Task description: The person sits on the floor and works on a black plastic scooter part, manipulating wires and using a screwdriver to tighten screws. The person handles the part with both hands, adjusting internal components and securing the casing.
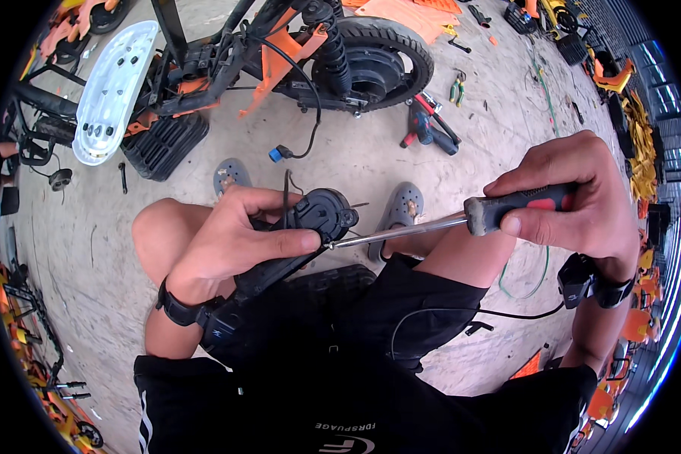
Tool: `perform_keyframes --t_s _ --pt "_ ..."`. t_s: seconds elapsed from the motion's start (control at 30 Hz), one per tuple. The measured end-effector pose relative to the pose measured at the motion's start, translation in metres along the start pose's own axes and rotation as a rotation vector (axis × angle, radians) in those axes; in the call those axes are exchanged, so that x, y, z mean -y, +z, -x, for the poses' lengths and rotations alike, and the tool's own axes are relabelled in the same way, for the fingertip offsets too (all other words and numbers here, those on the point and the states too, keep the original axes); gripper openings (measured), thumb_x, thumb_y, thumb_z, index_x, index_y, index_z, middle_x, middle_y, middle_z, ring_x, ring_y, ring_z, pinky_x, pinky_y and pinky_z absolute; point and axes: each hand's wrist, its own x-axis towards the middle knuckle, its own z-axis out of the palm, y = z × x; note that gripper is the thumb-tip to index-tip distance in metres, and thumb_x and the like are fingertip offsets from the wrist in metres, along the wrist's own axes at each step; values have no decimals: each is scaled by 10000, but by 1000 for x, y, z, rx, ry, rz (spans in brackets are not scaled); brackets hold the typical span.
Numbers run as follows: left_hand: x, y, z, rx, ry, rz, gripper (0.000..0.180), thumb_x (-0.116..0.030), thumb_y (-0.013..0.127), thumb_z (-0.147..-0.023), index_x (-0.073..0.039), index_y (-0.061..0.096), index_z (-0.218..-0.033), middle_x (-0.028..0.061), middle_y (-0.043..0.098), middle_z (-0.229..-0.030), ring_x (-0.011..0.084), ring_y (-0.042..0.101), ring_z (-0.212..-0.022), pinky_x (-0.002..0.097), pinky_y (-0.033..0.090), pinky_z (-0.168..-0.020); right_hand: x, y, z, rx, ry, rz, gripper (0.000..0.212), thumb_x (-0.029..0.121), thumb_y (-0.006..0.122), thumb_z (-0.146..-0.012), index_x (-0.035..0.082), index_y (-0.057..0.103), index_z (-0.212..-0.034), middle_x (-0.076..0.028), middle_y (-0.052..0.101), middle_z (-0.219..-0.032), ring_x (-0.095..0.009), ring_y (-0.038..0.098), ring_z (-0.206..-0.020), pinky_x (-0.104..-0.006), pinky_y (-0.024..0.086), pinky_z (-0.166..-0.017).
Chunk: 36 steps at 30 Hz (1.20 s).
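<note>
My left hand (231,238) grips a black plastic housing part (310,223) with a round end, held above my knees. My right hand (575,197) is closed around the grey and red handle of a screwdriver (507,209). Its metal shaft runs left, and the tip meets the black part just by my left thumb. A thin wire sticks up from the part behind my left fingers. Both wrists wear black straps.
A partly stripped orange and black scooter (280,53) with its rear wheel (378,60) lies ahead. A white panel (113,87) and a black ribbed footboard (163,144) lie at left. Pliers (457,87) and other tools (431,125) lie on the concrete floor. Orange parts are stacked at right.
</note>
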Motion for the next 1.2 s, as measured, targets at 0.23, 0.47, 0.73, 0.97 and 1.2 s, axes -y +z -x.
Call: perform_keyframes --t_s 0.23,0.47,0.73,0.97,1.2 --pt "-8 3 2 119 -118 203 351 -71 772 -825 81 650 -1117 56 694 -872 71 636 -785 197 499 -688 -30 -4 -13 119 49 -150 278 131 825 -720 -20 755 -943 -115 720 -770 -132 655 -686 -233 468 -625" --pt "-6 -2 -4 108 -108 291 376 -145 757 -858 64 634 -1145 69 687 -857 95 653 -694 209 521 -600 -92 36 -5 38 -10 -584 352 184 780 -787 -76 715 -1017 -130 713 -819 -151 632 -688 -264 469 -643" --pt "0 -1 -14 -50 -6 281 341 -156 700 -903 57 598 -1149 101 672 -898 175 681 -752 296 571 -674 -66 126 -16 -142 -3 -1570 374 205 638 -832 -44 511 -1081 -156 553 -932 -259 593 -711 -409 522 -671" --pt "7 7 -32 -181 171 100 357 -155 675 -926 54 578 -1198 85 673 -955 152 676 -796 274 559 -731 -27 144 -59 -498 50 -763 252 -36 753 -782 -24 682 -1023 -31 677 -801 -21 547 -585 -181 414 -539" --pt "8 19 -48 -185 150 72 319 -138 651 -941 52 588 -1190 65 680 -961 124 656 -794 249 533 -742 -55 152 -75 -656 -135 -468 225 -36 759 -762 -2 714 -980 -53 722 -843 -27 559 -569 -174 420 -533"
